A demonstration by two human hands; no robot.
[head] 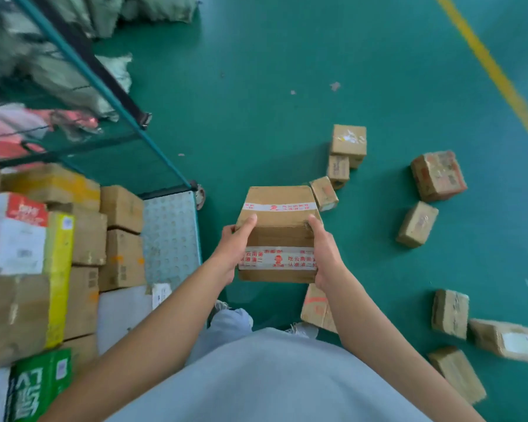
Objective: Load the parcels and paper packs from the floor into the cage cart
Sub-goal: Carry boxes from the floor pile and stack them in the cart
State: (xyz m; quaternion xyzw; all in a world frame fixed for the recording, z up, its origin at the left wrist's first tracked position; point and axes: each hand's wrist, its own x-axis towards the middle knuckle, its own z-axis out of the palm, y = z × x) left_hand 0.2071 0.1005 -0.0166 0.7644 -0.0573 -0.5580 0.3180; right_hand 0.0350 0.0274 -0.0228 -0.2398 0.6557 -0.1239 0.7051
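Note:
I hold a brown cardboard parcel with two bands of white tape printed in red, above the green floor in front of my body. My left hand grips its left side with the thumb on top. My right hand grips its right side the same way. The cage cart stands to my left, its perforated metal floor partly bare. Stacked boxes and paper packs fill its left part.
Several small brown parcels lie scattered on the green floor to the right, among them one at the far right and one under my right forearm. Grey sacks sit behind the cart's mesh wall. A yellow line crosses the floor.

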